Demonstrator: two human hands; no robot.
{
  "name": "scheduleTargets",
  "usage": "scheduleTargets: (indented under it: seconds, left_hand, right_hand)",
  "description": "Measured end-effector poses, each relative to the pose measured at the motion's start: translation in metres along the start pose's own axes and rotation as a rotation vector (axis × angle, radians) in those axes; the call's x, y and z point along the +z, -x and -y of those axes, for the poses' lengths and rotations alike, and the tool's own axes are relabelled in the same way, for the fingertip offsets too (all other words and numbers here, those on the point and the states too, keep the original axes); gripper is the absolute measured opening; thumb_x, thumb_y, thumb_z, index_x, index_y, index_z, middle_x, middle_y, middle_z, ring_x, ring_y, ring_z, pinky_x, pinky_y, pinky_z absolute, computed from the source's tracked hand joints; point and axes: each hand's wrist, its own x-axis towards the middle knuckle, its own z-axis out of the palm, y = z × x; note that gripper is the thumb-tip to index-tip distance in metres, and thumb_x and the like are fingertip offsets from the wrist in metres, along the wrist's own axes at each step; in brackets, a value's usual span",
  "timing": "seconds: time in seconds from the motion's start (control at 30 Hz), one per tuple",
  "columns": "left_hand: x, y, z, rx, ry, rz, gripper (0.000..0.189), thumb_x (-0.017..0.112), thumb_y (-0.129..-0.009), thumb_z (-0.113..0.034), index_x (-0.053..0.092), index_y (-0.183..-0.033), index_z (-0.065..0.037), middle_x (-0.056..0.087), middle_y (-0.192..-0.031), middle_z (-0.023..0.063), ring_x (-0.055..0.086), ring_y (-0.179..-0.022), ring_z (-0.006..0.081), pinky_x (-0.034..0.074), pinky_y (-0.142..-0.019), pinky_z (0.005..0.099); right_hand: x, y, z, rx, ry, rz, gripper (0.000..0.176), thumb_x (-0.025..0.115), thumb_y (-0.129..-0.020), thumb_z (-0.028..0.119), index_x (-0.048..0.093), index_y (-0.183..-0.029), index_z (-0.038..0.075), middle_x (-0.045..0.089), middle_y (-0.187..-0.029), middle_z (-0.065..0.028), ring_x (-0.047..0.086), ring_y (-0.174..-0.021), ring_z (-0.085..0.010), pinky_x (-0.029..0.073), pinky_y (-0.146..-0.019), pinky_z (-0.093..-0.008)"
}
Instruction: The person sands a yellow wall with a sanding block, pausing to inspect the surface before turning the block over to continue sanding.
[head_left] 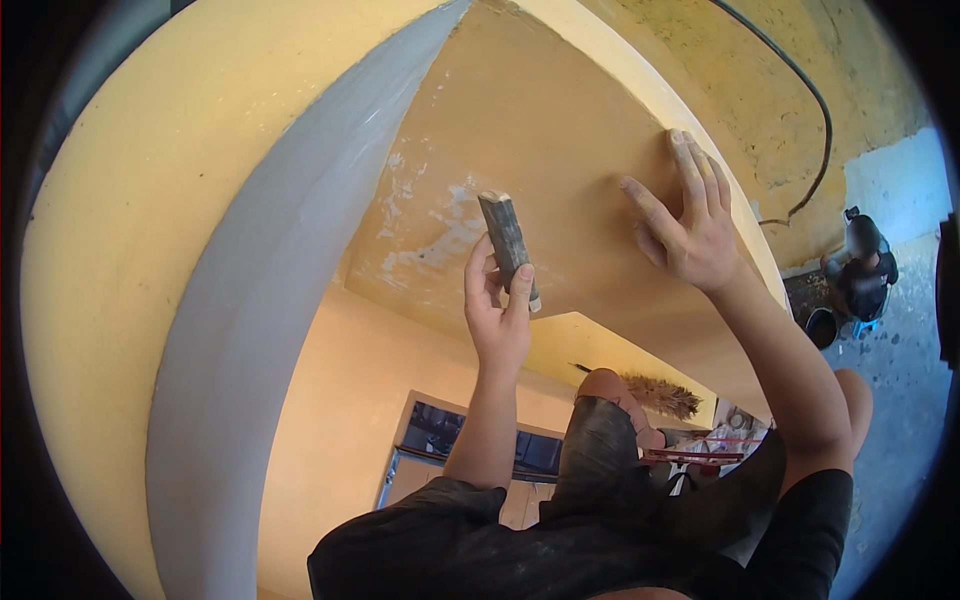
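The left hand (497, 320) keeps a pinching grip on a sanding block (508, 245) against the orange soffit (540, 110), the right hand (690, 225) spread flat beside it, so rubbing-down seems under way, next wanting even strokes across the white patches (430, 240).

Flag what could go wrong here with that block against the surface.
The left hand pinches the block with fingers only; it could slip and drop.
A person sits lower down at right, possibly where it lands.
The right hand braces flat near the edge of the yellow surface; it may slide off.
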Motion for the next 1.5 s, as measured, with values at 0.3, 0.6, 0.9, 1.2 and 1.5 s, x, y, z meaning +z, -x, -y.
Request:
scheduleTargets:
  seconds: [0.3, 0.6, 0.9, 1.2, 1.5]
  left_hand:
    - [0.005, 0.004, 0.009, 0.025, 0.011, -0.044, 0.051, 0.063, -0.093, -0.008, 0.04, -0.138, 0.0, 0.061, -0.101, 0.006, 0.055, -0.086, 0.0105, 0.047, -0.071, 0.023]
    - [-0.011, -0.005, 0.024, 0.022, -0.155, -0.251, 0.049, 0.064, -0.094, -0.012, 0.044, -0.137, -0.001, 0.061, -0.103, 0.0065, 0.055, -0.087, 0.0105, 0.046, -0.071, 0.0239]
    - [-0.009, -0.009, 0.034, 0.008, -0.161, -0.329, 0.045, 0.063, -0.094, -0.013, 0.047, -0.135, -0.003, 0.061, -0.103, 0.0065, 0.055, -0.081, 0.0093, 0.045, -0.069, 0.0238]
    - [-0.023, -0.034, 0.05, 0.114, -0.117, -0.438, 0.055, 0.062, -0.095, -0.015, 0.034, -0.141, 0.0, 0.058, -0.107, 0.0133, 0.056, -0.091, 0.015, 0.048, -0.076, 0.0268]
    - [0.0, -0.065, 0.066, 0.312, -0.603, -0.503, 0.051, 0.065, -0.093, -0.014, 0.046, -0.138, 0.001, 0.052, -0.111, 0.0132, 0.054, -0.089, 0.0183, 0.048, -0.075, 0.0305]
  right_hand:
    - [0.002, 0.001, -0.002, 0.02, 0.018, -0.008, 0.056, 0.074, -0.063, 0.016, 0.065, -0.118, 0.017, 0.044, -0.142, -0.0247, 0.047, -0.127, -0.04, 0.04, -0.102, -0.0492]
    - [0.003, 0.001, -0.001, 0.005, 0.064, -0.004, 0.054, 0.073, -0.064, 0.018, 0.065, -0.117, 0.019, 0.044, -0.142, -0.0244, 0.047, -0.127, -0.0392, 0.038, -0.104, -0.0494]
    - [0.005, -0.001, 0.003, 0.028, 0.074, -0.013, 0.051, 0.072, -0.065, 0.018, 0.066, -0.115, 0.021, 0.045, -0.142, -0.0247, 0.048, -0.127, -0.0387, 0.037, -0.104, -0.0491]
    - [0.006, -0.004, 0.005, 0.046, 0.064, -0.037, 0.049, 0.072, -0.065, 0.018, 0.067, -0.114, 0.021, 0.045, -0.141, -0.0248, 0.049, -0.126, -0.0382, 0.037, -0.104, -0.0488]
    - [0.004, -0.003, 0.004, 0.045, 0.082, -0.012, 0.047, 0.071, -0.067, 0.018, 0.067, -0.114, 0.02, 0.046, -0.139, -0.0261, 0.049, -0.126, -0.0382, 0.035, -0.106, -0.0484]
